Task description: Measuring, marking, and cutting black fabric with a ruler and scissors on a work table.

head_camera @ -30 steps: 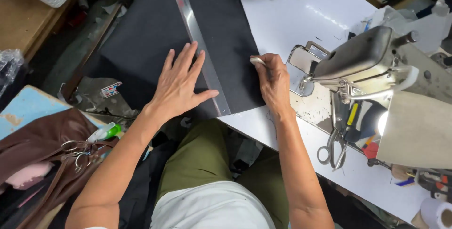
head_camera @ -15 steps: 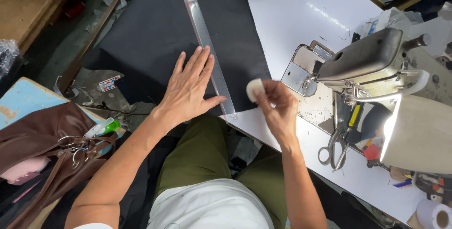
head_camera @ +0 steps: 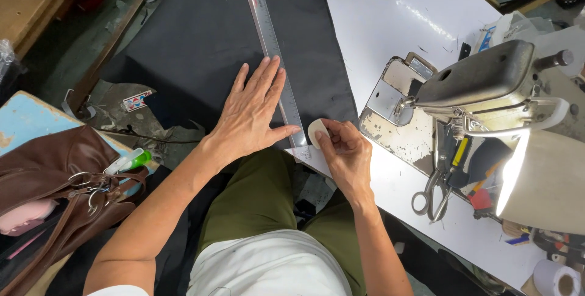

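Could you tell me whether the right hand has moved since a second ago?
Yes: the right hand, holding white chalk, drew back along the ruler toward its near end.

Single head view, worn on the person, looking steeply down over their own lap and forearms at the table (head_camera: 390, 34). Close range: both hands fill the centre, left hand (head_camera: 253, 113) and right hand (head_camera: 344, 150) just left of the sewing machine (head_camera: 481, 89). The machine sits at the right edge, partly cut off; the view tilts so the table runs diagonally away from it. Floor and a brown bag (head_camera: 55, 180) show far left of the machine. No second view, so nothing shared.
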